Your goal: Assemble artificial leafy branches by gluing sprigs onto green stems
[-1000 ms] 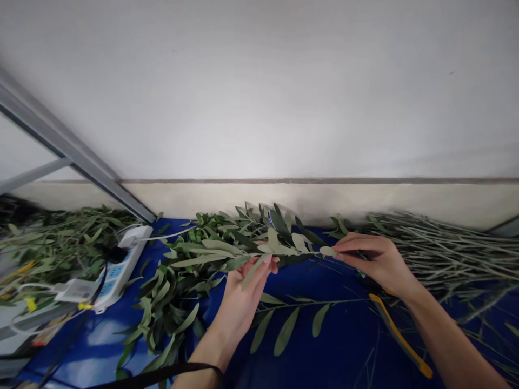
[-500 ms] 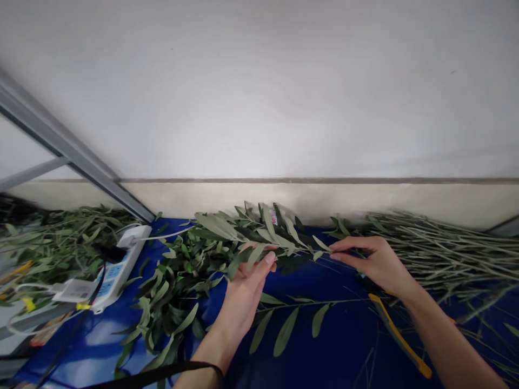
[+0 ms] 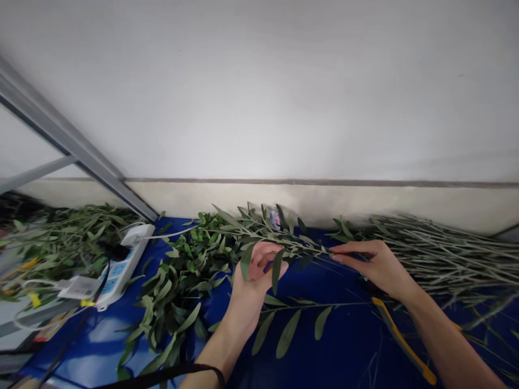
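My right hand [image 3: 373, 265] pinches the bare stem end of a leafy branch [image 3: 300, 246] between thumb and fingertips. The branch has slim grey-green leaves and points left, held above the blue table surface [image 3: 324, 362]. Just under its leaves is my left hand [image 3: 259, 270], fingers loosely curled and the thumb apart from them, with a gap showing between. Two leaves hang across the left fingers and thumb. Below the hands lies a second leafy sprig [image 3: 298, 310], its stem running right toward a tool's yellow-and-grey handle [image 3: 401, 340].
A heap of leafy sprigs [image 3: 174, 297] lies left of my hands. Thin stems [image 3: 441, 254] are piled on the right. A white power strip [image 3: 125, 267] with cables stands left, near a metal frame post [image 3: 101, 170] and more foliage [image 3: 68, 237]. The wall [image 3: 284, 108] rises behind.
My left thumb and fingers have parted and turned upward slightly under the branch. The branch has rolled, its leaves now seen more edge-on. The right hand keeps its pinch.
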### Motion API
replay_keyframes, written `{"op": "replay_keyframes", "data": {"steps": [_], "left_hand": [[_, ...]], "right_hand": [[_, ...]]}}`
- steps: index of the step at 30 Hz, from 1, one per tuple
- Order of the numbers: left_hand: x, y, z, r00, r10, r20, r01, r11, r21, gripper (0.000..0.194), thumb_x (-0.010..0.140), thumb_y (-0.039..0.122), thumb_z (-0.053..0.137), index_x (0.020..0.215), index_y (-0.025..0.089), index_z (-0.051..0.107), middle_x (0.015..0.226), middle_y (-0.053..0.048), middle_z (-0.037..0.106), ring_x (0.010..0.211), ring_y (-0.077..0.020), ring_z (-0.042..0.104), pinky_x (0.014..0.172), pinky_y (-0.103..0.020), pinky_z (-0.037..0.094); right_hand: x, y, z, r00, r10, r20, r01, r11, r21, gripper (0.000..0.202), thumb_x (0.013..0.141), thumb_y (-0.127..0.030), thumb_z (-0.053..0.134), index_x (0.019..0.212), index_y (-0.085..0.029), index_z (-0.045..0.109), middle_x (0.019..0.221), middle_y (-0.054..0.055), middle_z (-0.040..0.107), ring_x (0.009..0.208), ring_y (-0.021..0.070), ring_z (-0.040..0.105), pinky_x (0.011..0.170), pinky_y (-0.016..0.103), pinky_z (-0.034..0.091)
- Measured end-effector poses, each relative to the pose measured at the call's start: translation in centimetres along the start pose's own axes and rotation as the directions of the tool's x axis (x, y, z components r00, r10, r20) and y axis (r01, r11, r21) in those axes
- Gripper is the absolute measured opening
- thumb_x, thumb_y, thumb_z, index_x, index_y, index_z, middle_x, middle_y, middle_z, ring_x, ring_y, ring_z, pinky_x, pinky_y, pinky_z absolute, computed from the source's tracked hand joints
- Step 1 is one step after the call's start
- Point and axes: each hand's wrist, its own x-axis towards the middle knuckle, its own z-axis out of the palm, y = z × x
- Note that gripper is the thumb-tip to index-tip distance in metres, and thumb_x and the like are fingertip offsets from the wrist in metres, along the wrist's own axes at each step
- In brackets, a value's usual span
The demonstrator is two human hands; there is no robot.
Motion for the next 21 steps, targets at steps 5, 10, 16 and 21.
{"op": "replay_keyframes", "data": {"steps": [5,10,16,21], "left_hand": [[0.22,-0.01,-0.15,1.000,0.022,0.020,-0.023,1.000,0.013,0.031,0.070,0.035,0.093,0.091,0.019,0.078,0.094,-0.006,0.069,0.083,-0.0171,0.061,0.071,-0.026,0.050],[0.09,-0.51,-0.57,1.000,-0.001,0.010,0.001,1.000,-0.028,0.032,0.072,0.028,0.092,0.099,0.022,0.076,0.102,-0.006,0.074,0.084,-0.0157,0.061,0.072,-0.026,0.049],[-0.01,-0.26,-0.30,1.000,-0.003,0.009,0.003,1.000,-0.007,0.035,0.075,0.028,0.090,0.107,0.023,0.077,0.105,-0.007,0.073,0.083,-0.0152,0.060,0.069,-0.024,0.049],[0.07,-0.20,-0.30,1.000,-0.010,0.020,0.011,1.000,-0.017,0.035,0.076,0.028,0.089,0.109,0.024,0.078,0.103,-0.007,0.073,0.079,-0.0149,0.059,0.067,-0.025,0.048]], "right_hand": [[0.09,0.10,0.05,1.000,-0.027,0.004,0.027,1.000,-0.008,0.022,0.088,-0.046,0.077,0.101,-0.031,0.085,0.104,0.005,0.082,0.099,0.0312,0.078,0.090,0.042,0.063],[0.06,0.22,0.14,1.000,-0.025,0.008,0.025,0.999,-0.025,0.025,0.090,-0.050,0.074,0.102,-0.031,0.085,0.104,0.005,0.082,0.097,0.0307,0.078,0.088,0.042,0.063],[0.05,0.21,0.19,1.000,-0.003,0.029,0.003,1.000,-0.026,0.026,0.091,-0.051,0.072,0.102,-0.031,0.085,0.104,0.004,0.082,0.098,0.0300,0.077,0.088,0.040,0.062],[0.04,0.32,0.24,0.998,0.022,0.056,-0.022,1.000,-0.011,0.027,0.092,-0.051,0.070,0.102,-0.030,0.084,0.102,0.004,0.082,0.091,0.0276,0.078,0.087,0.040,0.062]]}}
